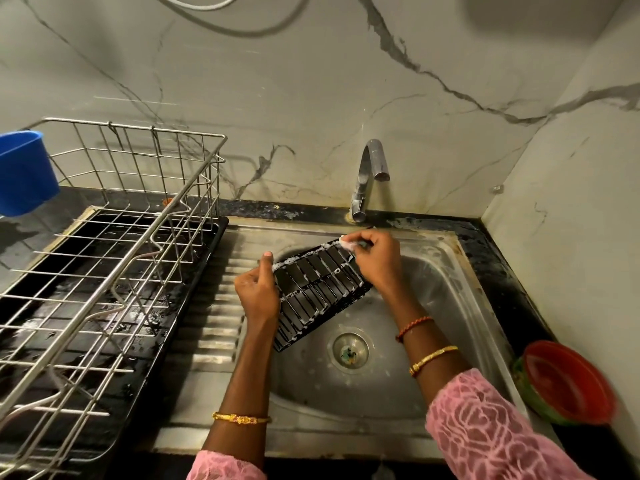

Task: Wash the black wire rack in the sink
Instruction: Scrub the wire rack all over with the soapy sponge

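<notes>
Behind the counter, a pale marble-look wall (311, 81) with dark veins fills the upper frame and turns a corner at right; a grey hose loops across its top. Black counter (502, 271) runs along the wall foot, wet and stained near the tap base. Steel sink (450, 306) sits inset, ribbed drainboard on its left side, round drain (349, 349) in the basin floor. Chrome tap (370, 174) stands at the back edge, spout curved over the basin. Left of the sink, a big steel wire dish rack (114, 244) sits on a black tray (194, 306); blue tub (24, 171) hangs at its far left end. Red bowl (571, 382) with a green rim sits on the counter at right, blurred.

Black wire rack (318, 289) is held tilted over the basin, soap suds along its bars, lower end near the drain. Left hand (258, 289) grips its left edge, fingers curled round, thumb up. Right hand (377, 258) pinches a small sudsy scrubber (348, 242) against the rack's top corner. Pink lace sleeves, gold bangles on both wrists, red thread on the right.
</notes>
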